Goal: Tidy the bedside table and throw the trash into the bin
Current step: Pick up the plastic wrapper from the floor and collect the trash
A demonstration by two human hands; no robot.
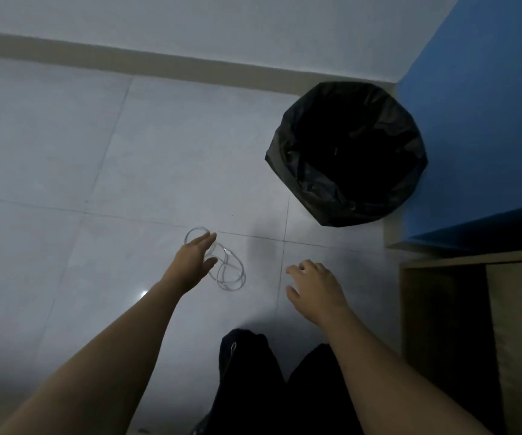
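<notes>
**Cable on the floor, hands empty**

I see my left hand [195, 257] stretched flat over a looped white cable [231, 276] on the floor [128, 152] (touching or just above it, I cannot tell). The right hand [314, 287] hangs near, fingers relaxed, holding nothing. The black-lined bin [284, 142] stands beyond.

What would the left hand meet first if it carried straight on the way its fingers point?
The left hand would first meet the coiled white cable on the floor, whose loops lie right under and just past it. Whether they touch now is unclear.
</notes>
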